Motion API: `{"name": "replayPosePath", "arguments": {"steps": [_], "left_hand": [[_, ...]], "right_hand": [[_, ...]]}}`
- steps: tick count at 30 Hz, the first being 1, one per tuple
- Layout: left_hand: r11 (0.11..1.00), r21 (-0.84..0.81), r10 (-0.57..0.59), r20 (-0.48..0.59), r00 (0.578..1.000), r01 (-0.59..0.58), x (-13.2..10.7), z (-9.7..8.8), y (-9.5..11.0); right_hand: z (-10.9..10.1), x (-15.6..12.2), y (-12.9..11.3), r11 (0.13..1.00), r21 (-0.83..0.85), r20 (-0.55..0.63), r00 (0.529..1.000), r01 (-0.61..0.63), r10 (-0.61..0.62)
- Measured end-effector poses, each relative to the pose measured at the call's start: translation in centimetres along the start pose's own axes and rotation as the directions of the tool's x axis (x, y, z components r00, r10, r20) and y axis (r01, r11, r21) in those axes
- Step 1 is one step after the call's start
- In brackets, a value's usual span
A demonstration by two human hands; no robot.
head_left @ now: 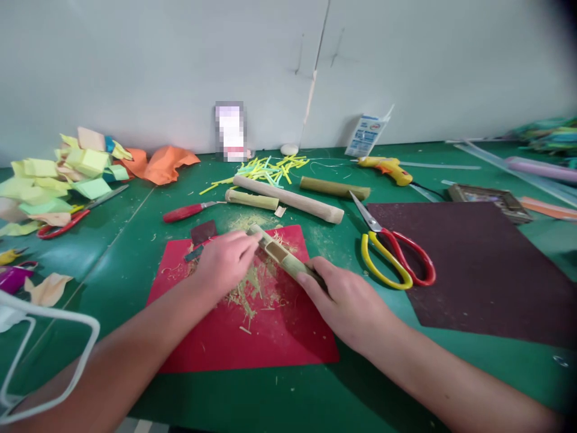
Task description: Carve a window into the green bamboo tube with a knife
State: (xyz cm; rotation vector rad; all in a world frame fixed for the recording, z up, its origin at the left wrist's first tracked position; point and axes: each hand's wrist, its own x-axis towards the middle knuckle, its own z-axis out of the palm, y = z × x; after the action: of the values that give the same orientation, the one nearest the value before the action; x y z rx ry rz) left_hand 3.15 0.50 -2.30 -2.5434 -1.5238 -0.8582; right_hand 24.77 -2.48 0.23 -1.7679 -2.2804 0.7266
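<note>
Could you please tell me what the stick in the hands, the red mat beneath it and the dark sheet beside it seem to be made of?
The bamboo stick: raw bamboo, green skin, pale hollow cut, fibrous shavings below. The red mat: smooth, matte, probably plastic or rubber. The dark sheet: flat, dull brown, perhaps sandpaper or card; grain unclear.

No text is legible; print on the white-and-blue packet [367, 135], well beyond the right grip [349, 304], is too small.
</note>
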Motion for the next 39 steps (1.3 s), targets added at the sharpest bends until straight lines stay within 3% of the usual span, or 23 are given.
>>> {"name": "replayPosePath", "arguments": {"steps": [11, 15, 19, 23, 33, 39], "left_hand": [[0.999, -0.036, 0.031, 0.020, 0.999, -0.030, 0.23, 0.05, -0.64], [0.999, -0.002, -0.050, -0.006, 0.999, 0.050, 0.30, -0.05, -0.99], [1.000, -0.013, 0.006, 0.042, 0.999, -0.005, 0.39, -0.02, -0.72], [0.999, -0.036, -0.017, 0.002, 1.000, 0.017, 0.46, 0.04, -0.37], [0.994, -0.106, 0.023, 0.050, 0.999, -0.018, 0.21, 0.17, -0.04], [0.993, -0.092, -0.067, 0.008, 0.998, 0.068, 0.45, 0.23, -0.98]], "right_hand": [[-0.03, -0.05, -0.02, 1.000, -0.017, 0.000, 1.000, -0.010, 0.010], [-0.07, 0.02, -0.03, 1.000, -0.016, -0.003, 1.000, -0.015, 0.015], [-0.17, -0.12, -0.02, 1.000, -0.019, 0.005, 1.000, -0.013, 0.014], [-0.15, -0.11, -0.08, 1.000, -0.021, -0.002, 1.000, -0.009, 0.008], [-0.07, -0.21, 0.04, 1.000, -0.008, -0.006, 1.000, -0.011, 0.010], [-0.11, -0.25, -0.06, 1.000, -0.002, -0.043, 0.999, -0.014, 0.014]]}}
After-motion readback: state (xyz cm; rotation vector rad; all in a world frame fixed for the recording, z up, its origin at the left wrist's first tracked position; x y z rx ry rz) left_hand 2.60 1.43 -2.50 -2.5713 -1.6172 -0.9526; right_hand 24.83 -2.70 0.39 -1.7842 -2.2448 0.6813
